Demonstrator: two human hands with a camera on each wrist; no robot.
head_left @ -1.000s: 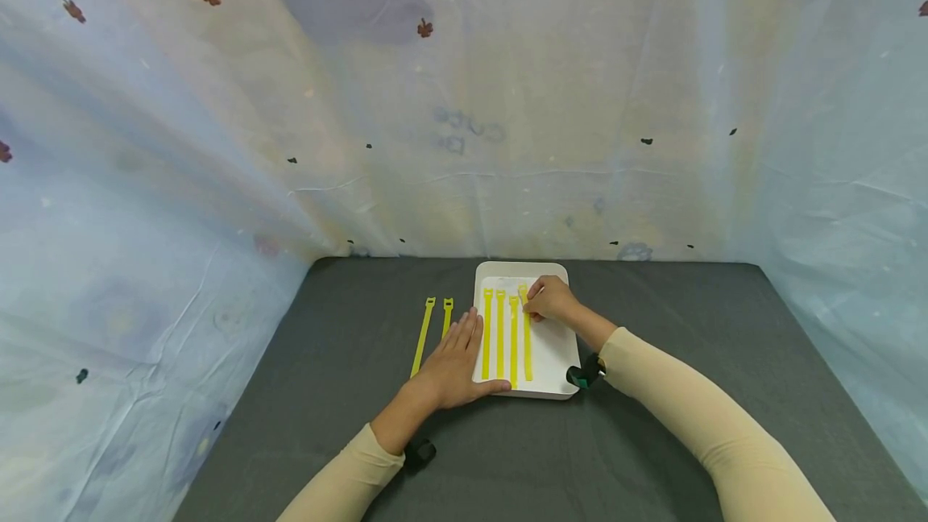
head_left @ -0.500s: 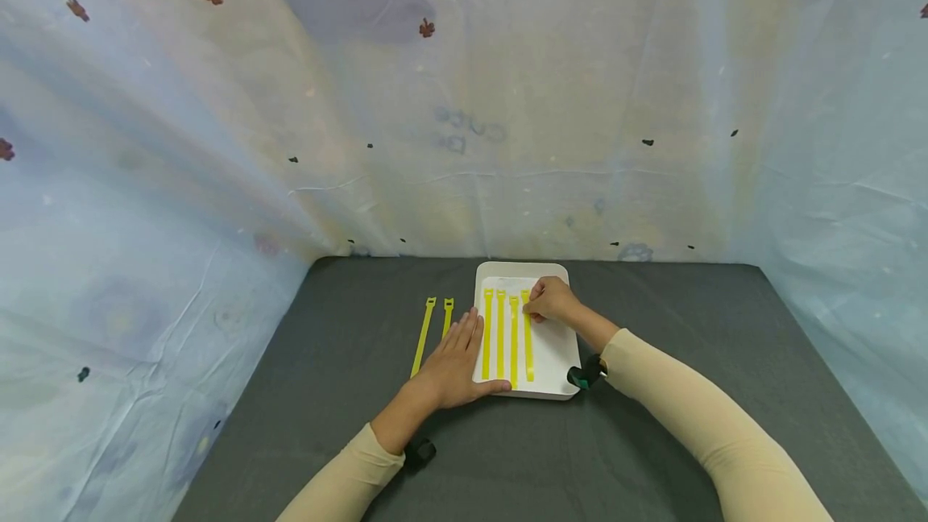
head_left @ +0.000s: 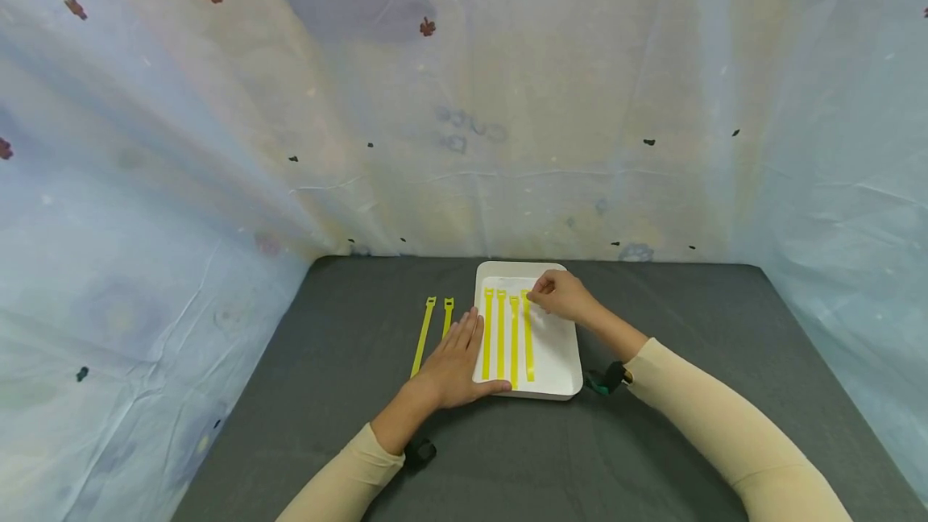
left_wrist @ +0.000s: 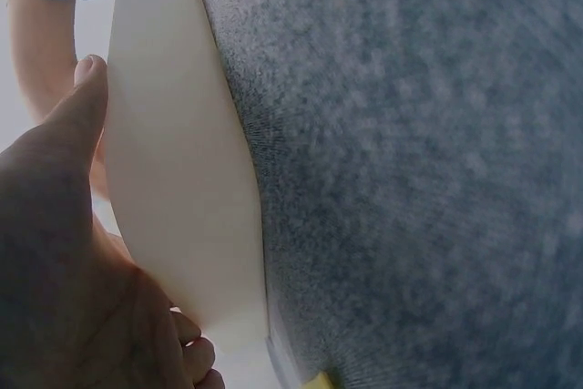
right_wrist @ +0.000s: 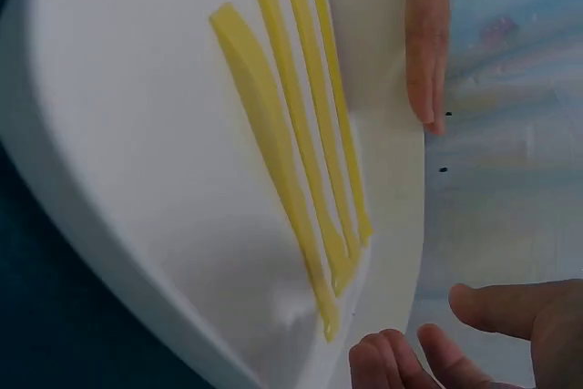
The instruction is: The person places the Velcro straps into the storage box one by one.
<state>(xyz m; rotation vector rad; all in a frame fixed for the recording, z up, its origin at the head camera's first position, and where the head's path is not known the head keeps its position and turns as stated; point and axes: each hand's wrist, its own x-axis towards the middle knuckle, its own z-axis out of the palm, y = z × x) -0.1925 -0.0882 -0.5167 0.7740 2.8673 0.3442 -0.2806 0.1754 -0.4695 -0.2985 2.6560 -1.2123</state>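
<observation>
Right hand (head_left: 565, 296) beside rightmost strap (head_left: 528, 345)

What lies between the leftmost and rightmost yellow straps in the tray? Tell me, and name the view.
Two more yellow straps lie between the leftmost strap and the rightmost strap in the white tray, as the head view shows.

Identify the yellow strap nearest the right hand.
In the head view, the rightmost strap: its top end lies by the right hand; the other straps lie farther left.
</observation>
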